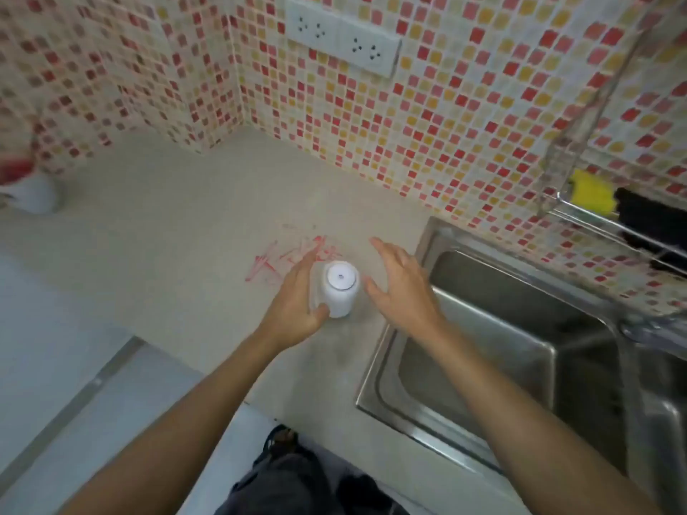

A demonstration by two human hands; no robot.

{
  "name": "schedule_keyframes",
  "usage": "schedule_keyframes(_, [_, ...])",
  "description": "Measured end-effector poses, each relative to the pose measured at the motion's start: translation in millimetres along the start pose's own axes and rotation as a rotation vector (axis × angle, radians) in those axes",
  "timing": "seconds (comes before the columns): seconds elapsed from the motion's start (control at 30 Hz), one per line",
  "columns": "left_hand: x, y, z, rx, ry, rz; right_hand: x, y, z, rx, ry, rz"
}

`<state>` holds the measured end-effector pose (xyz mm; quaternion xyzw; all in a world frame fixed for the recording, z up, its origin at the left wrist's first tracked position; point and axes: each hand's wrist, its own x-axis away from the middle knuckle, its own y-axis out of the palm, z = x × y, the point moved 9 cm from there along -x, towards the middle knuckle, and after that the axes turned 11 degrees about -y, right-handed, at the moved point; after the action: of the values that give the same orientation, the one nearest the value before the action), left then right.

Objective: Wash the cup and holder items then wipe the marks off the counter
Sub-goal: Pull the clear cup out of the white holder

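Note:
A white cup [340,291] stands upside down on the beige counter [167,236], just left of the sink. My left hand [297,302] lies against its left side, with the thumb touching the cup's near lower wall and the fingers stretched out straight past it. My right hand [401,288] hovers just right of the cup with its fingers spread, holding nothing. Red scribble marks [286,258] cover the counter behind and to the left of the cup. A white holder [35,193] with something red in it stands at the far left, blurred.
A steel sink [502,343] takes up the right side, with a tap [654,328] at its far right. A wire rack [609,221] on the tiled wall holds a yellow sponge [591,191] and a black item [654,221]. Wall sockets [342,35] sit above the counter.

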<state>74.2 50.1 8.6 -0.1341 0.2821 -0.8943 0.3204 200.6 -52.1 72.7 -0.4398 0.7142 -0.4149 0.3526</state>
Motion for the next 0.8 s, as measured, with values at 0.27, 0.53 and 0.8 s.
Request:
schedule_keyframes(0.27, [-17,54,-89,0.118,-0.239,-0.156,-21,75,-5,-0.098,0.102,-0.100])
schedule_keyframes(0.53, [-26,73,-85,0.209,-0.277,-0.095,-20,94,0,-0.131,0.267,-0.124])
schedule_keyframes(0.8, [-31,79,-87,0.201,-0.302,-0.042,-22,87,-3,0.025,0.304,-0.161])
